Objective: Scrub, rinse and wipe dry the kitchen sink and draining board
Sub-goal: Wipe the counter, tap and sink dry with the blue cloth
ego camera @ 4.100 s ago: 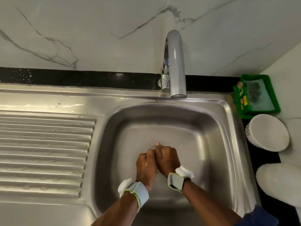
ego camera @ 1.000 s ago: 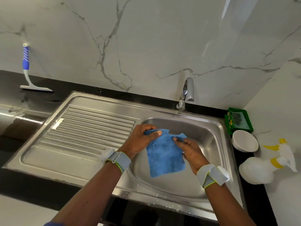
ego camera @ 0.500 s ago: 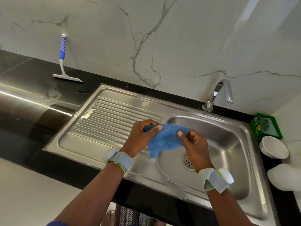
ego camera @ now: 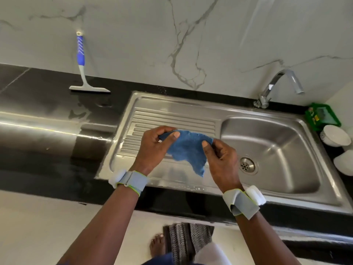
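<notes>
Drying looks about to begin as a person's left hand [ego camera: 152,148] and right hand [ego camera: 221,159] pinch a small blue microfibre cloth [ego camera: 188,148] stretched between them above the ribbed stainless-steel draining board [ego camera: 172,115], beside the steel sink basin [ego camera: 277,146]; next it needs pressing flat onto the ribs.

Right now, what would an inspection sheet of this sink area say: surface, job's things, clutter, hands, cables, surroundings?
Surface: steel draining board and sink, droplets on the front rim; black counter wet near the squeegee.
Job's things: blue cloth held above the draining board; tap, no water seen running.
Clutter: squeegee propped against the wall; green tray and white bowl right of the sink.
Hands: left hand and right hand each pinch the cloth's top edge.
Cables: nothing seen.
Surroundings: marble wall; striped mat and a bare foot below.
</notes>
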`<state>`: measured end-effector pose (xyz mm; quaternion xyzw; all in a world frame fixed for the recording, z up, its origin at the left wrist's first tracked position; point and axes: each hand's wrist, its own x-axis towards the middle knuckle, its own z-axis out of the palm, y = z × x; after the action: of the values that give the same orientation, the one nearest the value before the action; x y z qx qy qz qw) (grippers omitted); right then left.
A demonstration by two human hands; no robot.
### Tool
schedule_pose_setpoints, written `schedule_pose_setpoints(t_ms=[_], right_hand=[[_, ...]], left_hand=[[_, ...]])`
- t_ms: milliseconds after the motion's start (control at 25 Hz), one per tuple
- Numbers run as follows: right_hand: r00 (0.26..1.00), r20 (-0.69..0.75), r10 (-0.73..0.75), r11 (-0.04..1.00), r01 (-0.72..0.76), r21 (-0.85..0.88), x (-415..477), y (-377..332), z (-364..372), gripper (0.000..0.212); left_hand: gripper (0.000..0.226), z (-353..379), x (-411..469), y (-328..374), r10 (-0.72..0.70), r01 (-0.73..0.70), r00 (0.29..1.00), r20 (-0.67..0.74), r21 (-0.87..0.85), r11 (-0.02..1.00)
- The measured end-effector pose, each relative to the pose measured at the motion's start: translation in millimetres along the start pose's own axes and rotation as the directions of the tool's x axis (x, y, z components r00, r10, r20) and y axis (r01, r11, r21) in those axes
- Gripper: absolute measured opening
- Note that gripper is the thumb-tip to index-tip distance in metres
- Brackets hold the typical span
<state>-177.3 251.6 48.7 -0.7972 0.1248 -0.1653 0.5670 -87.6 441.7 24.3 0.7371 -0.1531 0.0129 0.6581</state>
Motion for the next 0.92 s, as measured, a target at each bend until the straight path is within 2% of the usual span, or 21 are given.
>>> schedule_pose_setpoints(t_ms=[80, 200, 280, 360, 440, 560, 600, 680, 720, 760, 800, 840, 920], right_hand=[[0.997, 0.072, -0.010, 0.999, 0.006, 0.054, -12, -19, 30, 0.012], [0.979, 0.201, -0.021, 0.987, -0.011, 0.158, -28, -37, 66, 0.014], [0.945, 0.327, 0.015, 0.976, -0.085, 0.200, -49, -46, 96, 0.013], [0.904, 0.423, 0.068, 0.955, -0.181, 0.234, -70, -54, 126, 0.012], [0.851, 0.511, 0.123, 0.952, -0.246, 0.180, -92, -63, 172, 0.012], [0.843, 0.513, 0.162, 0.978, -0.207, 0.031, -93, -61, 218, 0.011], [0.867, 0.468, 0.173, 0.983, -0.178, -0.034, -90, -58, 239, 0.011], [0.948, 0.278, 0.157, 0.957, -0.076, -0.282, -82, -50, 299, 0.020], [0.978, 0.193, 0.075, 0.913, 0.010, -0.407, -80, -46, 327, 0.028], [0.979, 0.195, -0.062, 0.856, 0.152, -0.493, -86, -37, 336, 0.035], [0.949, 0.259, -0.182, 0.785, 0.298, -0.543, -98, -27, 349, 0.042], [0.905, 0.356, -0.231, 0.712, 0.407, -0.572, -109, -21, 365, 0.050], [0.832, 0.543, -0.119, 0.585, 0.500, -0.638, -124, -13, 395, 0.066]], left_hand=[[0.016, -42, -9, 8, -0.010, 0.009, 1.000, -0.020, -0.020, 1.000], [0.010, -93, -33, 17, -0.030, 0.029, 0.998, -0.056, -0.024, 0.999], [0.007, -130, -59, 24, -0.121, 0.117, 0.991, -0.062, -0.069, 0.991], [0.014, -173, -78, 27, -0.163, 0.161, 0.986, -0.032, -0.058, 0.985], [0.018, -230, -93, 17, -0.240, 0.240, 0.971, 0.024, -0.014, 0.971], [0.016, -277, -88, -6, -0.328, 0.315, 0.940, 0.092, 0.133, 0.940], [0.019, -290, -81, -23, -0.340, 0.322, 0.938, 0.062, 0.200, 0.925], [0.029, -324, -57, -63, -0.283, 0.281, 0.958, -0.048, 0.359, 0.890], [0.037, -338, -44, -80, -0.241, 0.253, 0.967, -0.082, 0.423, 0.870], [0.042, -337, -41, -90, -0.184, 0.205, 0.979, -0.089, 0.468, 0.859], [0.044, -339, -38, -102, -0.125, 0.141, 0.990, -0.066, 0.512, 0.847], [0.044, -344, -33, -111, -0.079, 0.081, 0.997, -0.027, 0.555, 0.828], [0.041, -357, -22, -124, -0.037, 0.018, 0.999, 0.018, 0.609, 0.793]])
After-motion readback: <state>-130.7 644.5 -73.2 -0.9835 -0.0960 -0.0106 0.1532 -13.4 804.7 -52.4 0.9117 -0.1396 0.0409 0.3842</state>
